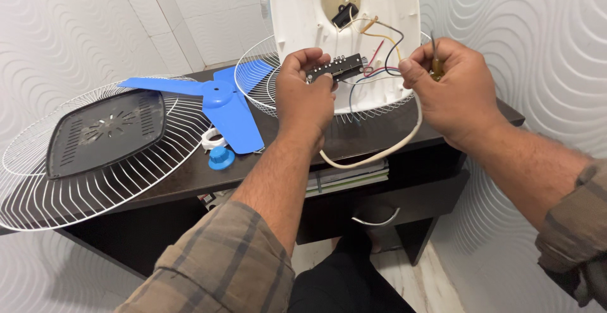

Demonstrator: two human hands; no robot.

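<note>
Head view shows me two bare hands up near the top middle of the frame. I see the left hand (305, 92) closed around one end of a small black switch board (336, 69), fingers curled tight on it. Part of the board is hidden under those fingers. The right hand (450, 88) is just right of it, pinched shut on a thin screwdriver (435, 59). I can only see its metal tip poking up and a bit of yellow handle; the rest is hidden in the fist.

Colored wires (379, 54) run from the board up into the open white fan housing (379, 9), which is cut off at the top edge of the frame. A small black part sits inside it, too small for me to tell what it is. A white power cord (379, 153) loops down below the hands.

At the left of the frame, a wire fan guard (44, 186) lies flat on the dark table (373, 129), with a black cover (104, 133) on it. Its left edge is cut off. A blue fan blade (221, 98) lies in the middle, with a blue knob (221, 157) and a white ring (212, 140) just beside it. A second wire guard (253, 79) sits behind the hands, partly hidden by the housing. Under the table some papers (348, 177) show, half hidden.
</note>
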